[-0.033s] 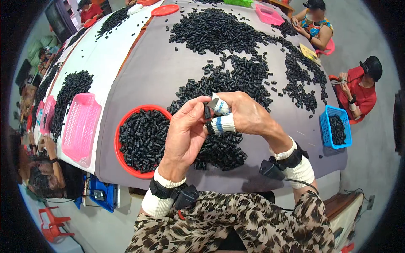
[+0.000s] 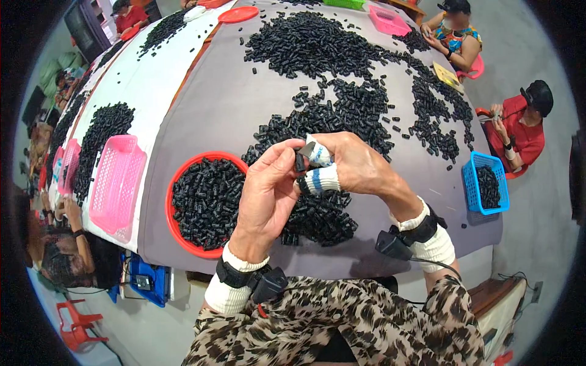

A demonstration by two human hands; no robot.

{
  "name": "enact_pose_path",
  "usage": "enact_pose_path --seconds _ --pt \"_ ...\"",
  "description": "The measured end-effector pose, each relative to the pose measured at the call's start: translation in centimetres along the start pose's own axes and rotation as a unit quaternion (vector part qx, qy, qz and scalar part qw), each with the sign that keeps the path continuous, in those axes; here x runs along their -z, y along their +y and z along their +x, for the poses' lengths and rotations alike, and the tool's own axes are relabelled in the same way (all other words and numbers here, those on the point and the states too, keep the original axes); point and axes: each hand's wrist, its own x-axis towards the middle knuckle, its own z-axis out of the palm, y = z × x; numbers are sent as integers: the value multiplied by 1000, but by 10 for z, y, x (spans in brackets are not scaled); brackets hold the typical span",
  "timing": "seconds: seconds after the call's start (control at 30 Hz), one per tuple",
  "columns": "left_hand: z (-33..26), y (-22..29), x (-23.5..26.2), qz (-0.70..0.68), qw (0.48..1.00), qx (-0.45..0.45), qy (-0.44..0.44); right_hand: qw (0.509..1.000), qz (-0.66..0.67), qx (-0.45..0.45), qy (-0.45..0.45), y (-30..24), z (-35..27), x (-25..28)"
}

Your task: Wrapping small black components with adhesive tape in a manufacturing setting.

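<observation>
In front of my chest, above the table edge, my hands meet. My left hand (image 2: 268, 192) pinches a small black ribbed cylinder (image 2: 300, 162) upright between thumb and fingertips. My right hand (image 2: 360, 163) is closed, its fingers wrapped in white cloth bands (image 2: 322, 179) with blue marks. A small grey, flat, blade-like piece (image 2: 307, 148) sticks out from its fingertips and meets the top of the cylinder; its other end is hidden. Beneath and beyond my hands spreads a pile of similar black pieces (image 2: 323, 116). Left of my left hand, a round red basin (image 2: 173, 219) is full of them.
More black pieces (image 2: 311, 46) lie heaped across the grey cloth. A blue basket (image 2: 504, 189) with black pieces stands right, a pink basket (image 2: 116, 183) left. A red-sleeved person (image 2: 519, 131) sits at the right; others work around the table. Cables run from my wrist-worn devices (image 2: 394, 245).
</observation>
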Motion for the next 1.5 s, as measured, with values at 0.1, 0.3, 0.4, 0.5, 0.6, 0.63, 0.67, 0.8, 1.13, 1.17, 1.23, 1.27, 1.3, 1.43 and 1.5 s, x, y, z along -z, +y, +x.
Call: enact_pose_path --seconds 0.1,0.3,0.4,0.5,0.6,0.63,0.67,0.8,1.13,1.17,1.23,1.27,1.3,1.43,1.5 --pt "-1 1 0 17 1000 -3 -6 1000 -18 2 -7 2 1 0" --pt "0 0 -1 5 1000 -12 0 998 58 11 17 8 -1 -3" --pt "1 1 -3 9 1000 -12 17 993 113 14 36 11 -2 -5" --pt "3 1 -1 6 1000 -29 9 994 97 17 49 8 -4 -5" --pt "3 2 -6 -1 999 -32 9 993 79 41 73 7 -7 -5" --pt "3 2 -5 0 999 -32 10 992 57 55 97 5 -9 -6" --pt "4 2 -3 1 999 -33 0 990 36 70 120 3 -10 -7" --pt "7 2 -5 -16 999 -26 -27 986 23 88 143 8 -13 -9" --pt "7 -7 -5 26 998 -47 -46 978 169 46 117 21 -16 -12" --pt "7 -9 -4 19 998 -43 -37 981 158 39 108 22 -16 -12" --pt "7 -9 -3 13 999 -38 -26 982 150 33 109 21 -16 -13" --pt "7 -9 -3 6 999 -33 -18 983 142 27 109 20 -16 -14" --pt "7 -9 -3 0 1000 -28 -11 983 142 27 110 20 -17 -13" --pt "6 -11 -4 -2 1000 -25 -17 984 135 31 111 19 -18 -12" --pt "6 -11 -4 1 1000 -27 -15 984 138 31 109 15 -18 -11"
